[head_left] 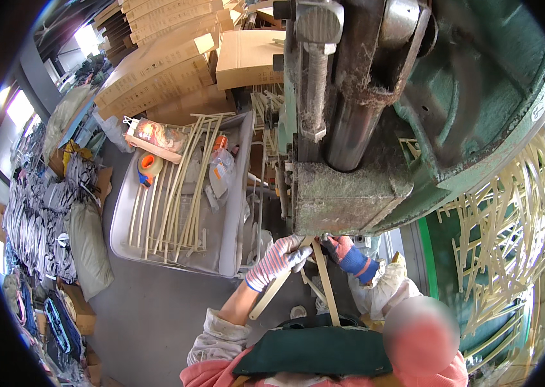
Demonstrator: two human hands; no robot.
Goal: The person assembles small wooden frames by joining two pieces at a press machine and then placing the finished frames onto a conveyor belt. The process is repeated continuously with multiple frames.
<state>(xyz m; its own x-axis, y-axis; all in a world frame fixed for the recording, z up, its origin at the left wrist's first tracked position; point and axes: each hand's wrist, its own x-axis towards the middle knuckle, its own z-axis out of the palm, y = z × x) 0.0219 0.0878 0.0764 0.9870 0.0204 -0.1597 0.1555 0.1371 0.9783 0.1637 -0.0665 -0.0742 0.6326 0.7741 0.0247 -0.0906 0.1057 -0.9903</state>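
Our gloved left hand [280, 257] and right hand [344, 250] both clamp pale wooden strips [325, 284] beneath the green press [343, 193].

Bright daylight from windows [18, 106] far left, blown out there. Press [375, 97] overhead shades my hands; its underside is dark. Heavy fisheye bend toward the rim, black vignette all round. Centre sharp, edges soft; blurred patch near right.

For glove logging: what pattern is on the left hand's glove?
Pink-and-white stripes on the left hand; clearest in the head view.
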